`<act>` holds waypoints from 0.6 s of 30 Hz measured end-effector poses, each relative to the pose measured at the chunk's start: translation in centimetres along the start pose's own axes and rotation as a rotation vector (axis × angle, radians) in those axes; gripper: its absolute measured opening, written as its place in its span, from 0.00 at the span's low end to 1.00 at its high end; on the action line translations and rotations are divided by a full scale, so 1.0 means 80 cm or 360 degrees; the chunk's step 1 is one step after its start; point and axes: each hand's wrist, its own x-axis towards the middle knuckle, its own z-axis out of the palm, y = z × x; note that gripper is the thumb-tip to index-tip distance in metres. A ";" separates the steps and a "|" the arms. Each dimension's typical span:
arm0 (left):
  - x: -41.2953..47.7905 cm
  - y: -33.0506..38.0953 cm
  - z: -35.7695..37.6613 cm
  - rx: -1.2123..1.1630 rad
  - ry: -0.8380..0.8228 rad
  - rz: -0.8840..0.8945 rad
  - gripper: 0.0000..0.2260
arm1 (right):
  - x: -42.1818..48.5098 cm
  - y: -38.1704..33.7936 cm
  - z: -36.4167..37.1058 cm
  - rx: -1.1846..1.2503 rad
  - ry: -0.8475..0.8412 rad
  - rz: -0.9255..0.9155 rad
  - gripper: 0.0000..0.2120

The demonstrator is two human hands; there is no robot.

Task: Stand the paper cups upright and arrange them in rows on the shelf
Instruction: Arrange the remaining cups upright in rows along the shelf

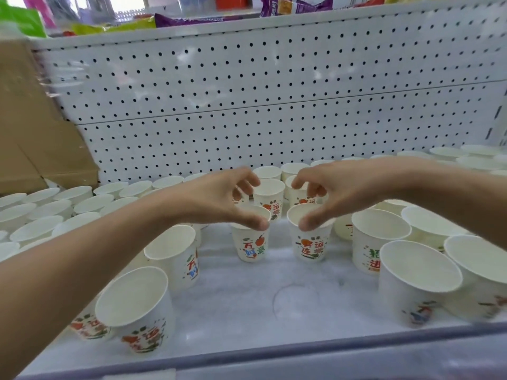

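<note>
One paper cup (pixel 250 244) is stood beneath the fingers (pixel 247 179) of the left hand (pixel 214 200), a second paper cup (pixel 311 242) beneath those of the right hand (pixel 345 192), just apart. Further cups (pixel 267 193) are ranked behind the fingertips and to both sides, on the shelf (pixel 247 303), before the pegboard (pixel 247 111).

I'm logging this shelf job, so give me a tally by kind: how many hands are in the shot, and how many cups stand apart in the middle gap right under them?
Hands: 2, the left hand and the right hand.
Cups apart in the gap, a thumb on each rim: 2, the left cup and the right cup.
Total: 4.
</note>
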 end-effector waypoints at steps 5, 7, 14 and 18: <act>0.004 0.007 0.009 0.0221 0.0080 -0.0187 0.35 | 0.010 0.003 0.012 -0.0128 0.0164 0.0087 0.38; 0.009 0.013 0.013 0.0176 0.0086 -0.0170 0.34 | 0.010 0.005 0.012 -0.0131 0.0195 0.0103 0.37; 0.030 0.027 0.024 0.0153 0.0180 -0.0152 0.34 | 0.019 0.019 0.012 -0.0141 0.0287 0.0116 0.36; 0.033 0.028 0.026 0.0131 0.0202 -0.0155 0.32 | 0.023 0.023 0.014 -0.0129 0.0302 0.0098 0.36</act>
